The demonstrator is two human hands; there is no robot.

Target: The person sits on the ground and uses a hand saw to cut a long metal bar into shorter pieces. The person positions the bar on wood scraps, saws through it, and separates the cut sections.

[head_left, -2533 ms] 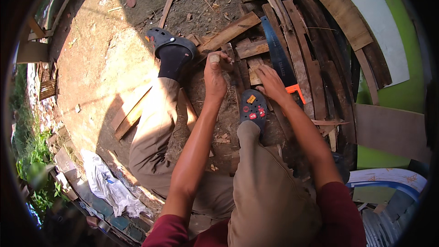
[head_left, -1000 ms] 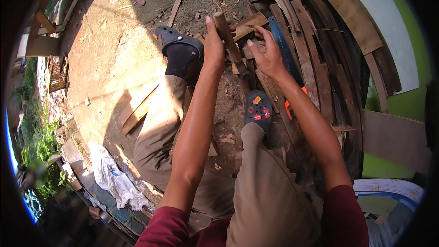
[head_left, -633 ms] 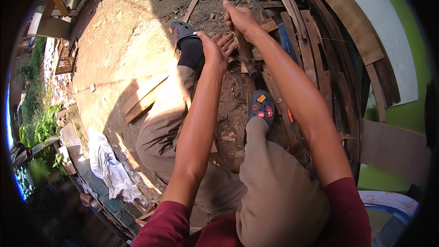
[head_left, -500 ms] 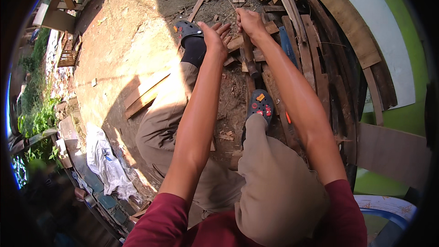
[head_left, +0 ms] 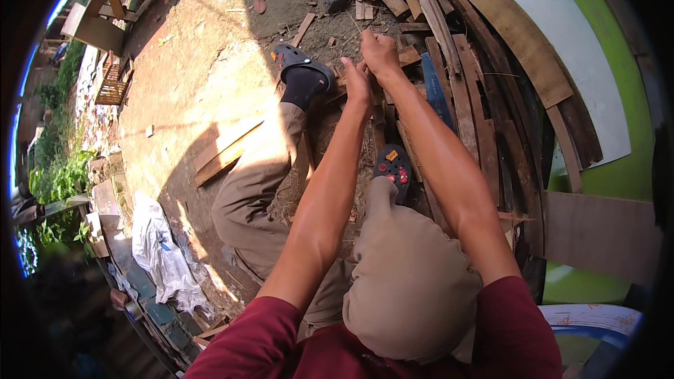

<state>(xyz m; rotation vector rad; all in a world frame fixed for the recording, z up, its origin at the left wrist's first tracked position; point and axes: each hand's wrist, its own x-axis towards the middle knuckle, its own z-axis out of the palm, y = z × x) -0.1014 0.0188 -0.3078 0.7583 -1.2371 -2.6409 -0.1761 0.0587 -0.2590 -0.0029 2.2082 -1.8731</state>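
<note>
- While the person sits on the dirt ground with both legs stretched out, the right hand (head_left: 380, 52) has its fingers (head_left: 371, 41) wrapped shut around the top of a brown wooden handle (head_left: 377, 95), most likely that of a hammer, which runs down and towards the body from the fist.
- The lower end of that handle drops behind the left hand (head_left: 360, 86) and forearm, so its head cannot be made out.
- The left hand lies flat, fingers straight and together, pressed against the handle just below the right fist; it grips nothing that can be seen.
- As a judgement, the work is at an early stage: the tool is firmly in hand and aimed at the scraps below the fingers, but no piece looks struck, split or set apart yet.
- Short brown wood offcuts (head_left: 408, 55) lie just beside the right fingers, touching one another in a loose heap.
- A dark-bladed handsaw (head_left: 435, 95) lies flat to the right of the fingers, untouched.
- A dark clog with coloured charms (head_left: 394, 168) sits below the hands, nearer the body; a second dark clog (head_left: 298, 61) is left of the fingers.
- Long curved brown planks (head_left: 484, 119) are stacked well beyond the saw.
</note>
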